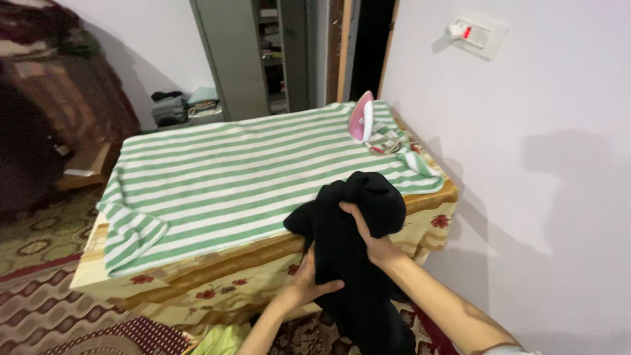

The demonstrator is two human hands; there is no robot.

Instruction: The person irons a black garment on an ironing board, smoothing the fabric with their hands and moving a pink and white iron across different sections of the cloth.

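A black garment (358,250) hangs bunched over the front right corner of a table covered with a green and white striped cloth (230,171). My right hand (369,238) grips the garment near its top, fingers curled into the fabric. My left hand (309,279) holds the garment lower down on its left side, thumb pressed across the cloth. The lower part of the garment drapes down toward the floor between my forearms.
A pink and white iron (361,117) stands upright at the table's far right corner, against the white wall. A floral yellow sheet (217,279) hangs under the striped cloth. Folded clothes (184,105) lie by a grey cupboard (243,56). Patterned rugs (46,289) cover the floor.
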